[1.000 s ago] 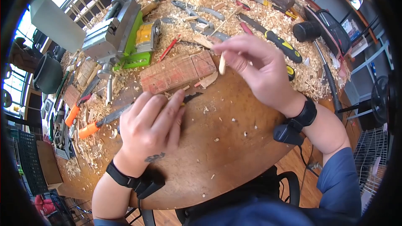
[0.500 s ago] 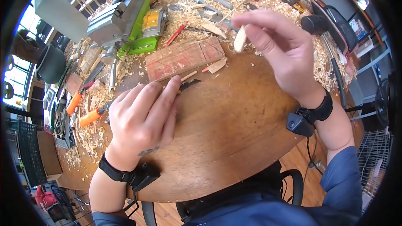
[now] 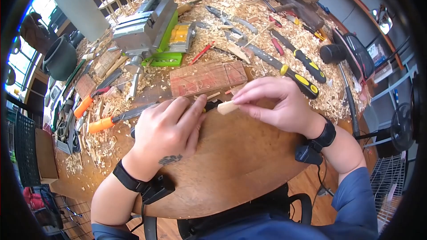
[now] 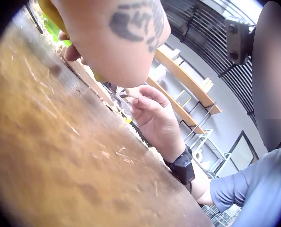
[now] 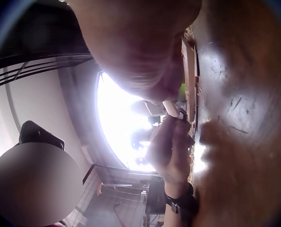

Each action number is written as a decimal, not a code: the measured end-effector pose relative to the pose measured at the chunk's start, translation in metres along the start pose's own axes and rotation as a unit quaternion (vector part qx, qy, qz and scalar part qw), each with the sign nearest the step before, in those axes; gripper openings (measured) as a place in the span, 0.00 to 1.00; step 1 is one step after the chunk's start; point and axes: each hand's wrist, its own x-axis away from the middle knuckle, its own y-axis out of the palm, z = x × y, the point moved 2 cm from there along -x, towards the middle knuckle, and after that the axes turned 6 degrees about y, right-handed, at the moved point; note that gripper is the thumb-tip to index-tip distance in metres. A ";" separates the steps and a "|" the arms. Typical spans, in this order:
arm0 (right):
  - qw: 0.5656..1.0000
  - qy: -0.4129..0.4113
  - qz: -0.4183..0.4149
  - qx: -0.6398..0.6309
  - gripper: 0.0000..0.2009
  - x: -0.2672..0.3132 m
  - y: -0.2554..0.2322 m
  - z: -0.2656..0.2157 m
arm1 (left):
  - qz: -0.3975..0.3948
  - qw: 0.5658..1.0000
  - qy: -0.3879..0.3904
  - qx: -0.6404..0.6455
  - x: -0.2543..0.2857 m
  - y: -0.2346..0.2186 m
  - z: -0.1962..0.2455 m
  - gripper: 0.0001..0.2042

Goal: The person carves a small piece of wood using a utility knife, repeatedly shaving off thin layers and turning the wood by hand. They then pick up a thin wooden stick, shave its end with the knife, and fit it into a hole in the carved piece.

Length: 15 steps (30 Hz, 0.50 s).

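Observation:
My left hand point(image 3: 167, 124) is curled round a yellow-handled tool, whose yellow handle point(image 4: 53, 15) shows at the top of the left wrist view; its dark blade point(image 3: 213, 105) pokes out past the fingers, partly hidden. Just right of it, my right hand point(image 3: 280, 106) pinches a small pale wooden piece point(image 3: 227, 107) between thumb and fingers, its free end pointing left towards the blade. In the right wrist view the pale piece point(image 5: 170, 108) is close to the left hand point(image 5: 171, 146); whether it touches the blade I cannot tell.
A reddish wooden block point(image 3: 208, 78) lies beyond the hands, beside a green and metal vise point(image 3: 147, 35). Orange-handled tools point(image 3: 101, 125) are at left, yellow-and-black handled tools point(image 3: 302, 84) and a black mallet point(image 3: 332, 54) at right, among wood shavings point(image 3: 262, 49).
My right hand has come down and left with the pale piece, from raised at the right to near the blade. My left hand keeps its hold. The head view has shifted.

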 end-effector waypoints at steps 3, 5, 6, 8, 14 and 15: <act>0.997 0.051 0.026 0.052 0.08 0.002 0.000 0.003 | 0.016 1.000 -0.006 0.008 0.000 -0.002 -0.002 0.20; 0.992 0.019 0.058 0.112 0.08 -0.001 -0.004 0.004 | 0.025 1.000 -0.011 0.012 -0.001 -0.004 -0.001 0.21; 0.991 0.027 0.075 0.103 0.08 -0.001 -0.006 0.004 | 0.021 0.999 -0.026 0.020 -0.002 -0.006 0.000 0.21; 0.994 0.009 0.079 0.069 0.07 -0.002 -0.007 0.006 | 0.020 0.999 -0.043 0.026 -0.003 -0.005 0.000 0.21; 0.981 0.035 0.151 0.116 0.07 -0.002 -0.014 0.008 | 0.036 0.999 -0.031 0.023 -0.004 -0.005 0.000 0.22; 0.975 0.030 0.182 0.120 0.07 -0.004 -0.019 0.014 | 0.049 0.998 -0.028 0.022 -0.003 -0.004 -0.001 0.22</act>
